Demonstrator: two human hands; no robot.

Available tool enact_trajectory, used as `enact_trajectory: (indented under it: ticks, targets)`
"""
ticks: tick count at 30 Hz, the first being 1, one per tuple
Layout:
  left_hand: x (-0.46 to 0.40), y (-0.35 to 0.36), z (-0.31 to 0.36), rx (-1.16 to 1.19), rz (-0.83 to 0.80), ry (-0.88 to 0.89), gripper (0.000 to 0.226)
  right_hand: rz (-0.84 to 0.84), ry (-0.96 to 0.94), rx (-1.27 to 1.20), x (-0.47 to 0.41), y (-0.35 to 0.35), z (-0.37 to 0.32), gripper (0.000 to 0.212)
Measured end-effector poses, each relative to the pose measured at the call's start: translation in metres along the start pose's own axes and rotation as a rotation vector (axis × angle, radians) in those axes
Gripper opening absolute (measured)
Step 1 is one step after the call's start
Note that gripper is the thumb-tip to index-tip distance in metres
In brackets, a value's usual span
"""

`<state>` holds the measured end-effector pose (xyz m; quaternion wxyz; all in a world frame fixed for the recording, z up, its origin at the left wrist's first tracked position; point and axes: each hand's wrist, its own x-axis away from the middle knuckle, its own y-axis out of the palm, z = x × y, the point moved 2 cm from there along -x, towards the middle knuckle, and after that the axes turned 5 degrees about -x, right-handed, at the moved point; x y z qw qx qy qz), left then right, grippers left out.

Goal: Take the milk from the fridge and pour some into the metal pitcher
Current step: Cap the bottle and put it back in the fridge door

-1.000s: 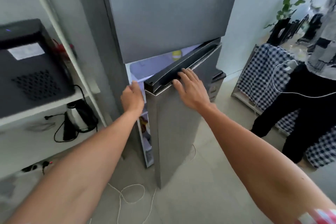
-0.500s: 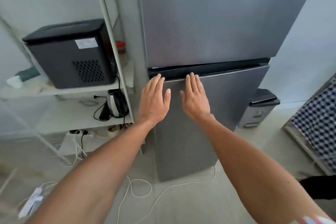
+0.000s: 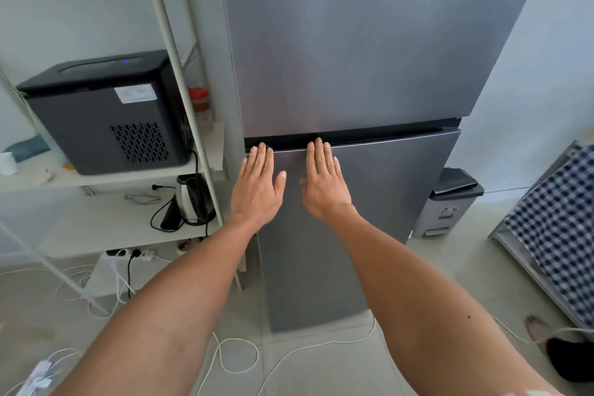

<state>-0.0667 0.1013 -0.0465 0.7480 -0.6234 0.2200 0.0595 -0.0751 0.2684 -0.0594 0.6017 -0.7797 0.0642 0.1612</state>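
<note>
left hand (image 3: 257, 185) lying flat, fingers released, on the fridge (image 3: 347, 42) lower door (image 3: 385, 202) | right hand (image 3: 323, 183) pressing flat beside it, gripping nothing | door sitting closed

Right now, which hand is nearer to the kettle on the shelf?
Left. The left hand lies flat on the fridge door near its left edge, just right of the kettle. The right hand lies flat further right on the door.
</note>
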Motion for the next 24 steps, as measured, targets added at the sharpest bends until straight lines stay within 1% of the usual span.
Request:
enact_trajectory:
  ticks: [8,11,14,18,22,23,24]
  targets:
    - [-0.003,0.003,-0.006,0.009,0.015,0.031,0.066,0.008,0.006,0.002,0.001,-0.002,-0.002,0.078]
    - [-0.002,0.002,-0.007,0.007,0.009,0.036,0.065,0.005,0.014,-0.047,0.0,-0.005,-0.004,0.079]
    - [-0.001,0.002,-0.008,0.022,0.002,0.034,0.067,0.082,0.02,-0.223,0.007,-0.02,-0.009,0.075]
    - [0.005,0.004,-0.012,0.118,-0.016,0.065,0.068,0.298,0.111,-0.501,0.035,-0.053,-0.009,0.053]
    - [0.019,0.003,-0.014,0.269,0.004,0.074,0.065,0.487,0.18,-0.936,0.07,-0.108,-0.017,0.029]
    - [0.034,0.012,-0.015,0.32,0.002,0.083,0.064,0.545,0.151,-1.057,0.08,-0.127,-0.02,0.026]
    - [0.053,0.016,-0.017,0.382,-0.039,0.053,0.063,0.587,0.098,-1.144,0.091,-0.153,-0.025,0.023]
